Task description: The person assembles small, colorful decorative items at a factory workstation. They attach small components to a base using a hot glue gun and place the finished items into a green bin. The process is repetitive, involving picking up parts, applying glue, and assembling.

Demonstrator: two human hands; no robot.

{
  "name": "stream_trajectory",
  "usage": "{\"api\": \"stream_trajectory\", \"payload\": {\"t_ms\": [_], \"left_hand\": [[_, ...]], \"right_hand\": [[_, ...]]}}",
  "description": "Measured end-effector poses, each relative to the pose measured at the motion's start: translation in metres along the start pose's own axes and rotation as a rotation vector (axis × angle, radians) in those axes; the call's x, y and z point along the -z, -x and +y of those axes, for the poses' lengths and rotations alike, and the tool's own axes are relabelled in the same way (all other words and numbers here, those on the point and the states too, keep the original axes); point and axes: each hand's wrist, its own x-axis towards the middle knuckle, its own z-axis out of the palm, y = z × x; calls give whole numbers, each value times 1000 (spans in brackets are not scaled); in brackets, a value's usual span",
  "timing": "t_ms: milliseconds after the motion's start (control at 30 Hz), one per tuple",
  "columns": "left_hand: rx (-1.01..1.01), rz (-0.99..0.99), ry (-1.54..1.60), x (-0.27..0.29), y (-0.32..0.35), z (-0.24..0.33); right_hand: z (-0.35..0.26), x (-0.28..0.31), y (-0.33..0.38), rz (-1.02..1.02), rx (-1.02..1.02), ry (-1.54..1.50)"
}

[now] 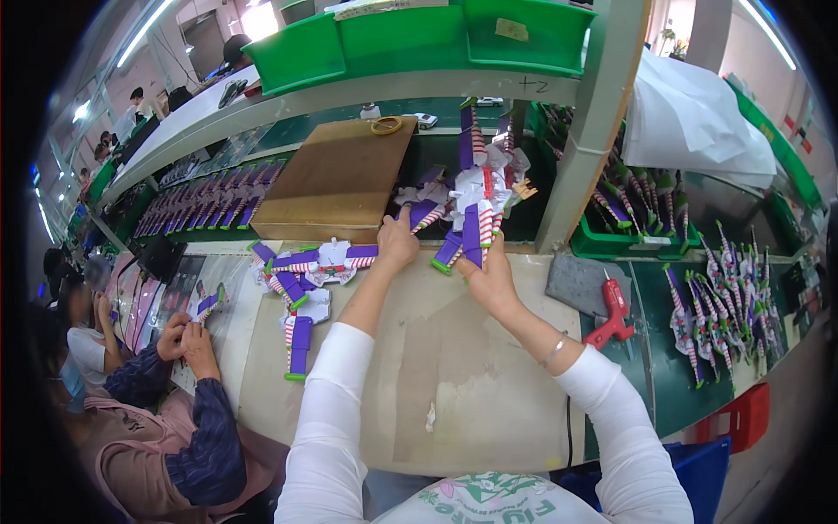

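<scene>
My left hand (pixel 399 243) is closed on the purple wing end of a white toy wing piece with red stripes and green tips. Fingers of my right hand (pixel 495 278) are closed round the lower wing of a similar winged toy piece (pixel 472 229), beside a pile of such pieces at the shelf opening. Where the pieces overlap, I cannot tell whether both hands hold the same one. Left of my left hand, several more winged toy pieces (pixel 332 259) lie on the worktable (pixel 489 384).
A red glue gun (pixel 614 313) rests by a grey pad (pixel 576 284) on the right. Striped wing pieces (pixel 720 306) lie beyond it. A brown cardboard box (pixel 336 170) stands under the shelf, with green bins (pixel 524 39) above. At left, a co-worker's hands (pixel 192 345) handle a small piece.
</scene>
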Motion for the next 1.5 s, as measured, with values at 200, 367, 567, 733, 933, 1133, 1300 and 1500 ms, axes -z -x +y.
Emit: {"api": "stream_trajectory", "payload": {"t_ms": [200,367,567,733,933,1133,1300,1500], "left_hand": [[-236,-76,88,39,60,-34],[-502,-121,186,36,99,-47],[-666,-274,230,33,132,-37],[-657,-138,-239,65,144,-12],[-699,-18,100,93,210,34],[-494,5,134,66,277,13],[-345,-26,510,56,279,-3],[-413,126,621,83,295,-21]], "right_hand": [[-32,12,114,-20,-80,-182],[-54,3,225,-39,-368,-494],[-59,-26,290,-149,-725,-1085],[-29,-61,265,-245,-755,-1321],[-17,-94,208,-275,-670,-1148],[-69,-48,276,-674,-374,-362],[-66,21,278,-483,726,539],[-37,40,245,-666,765,596]]}}
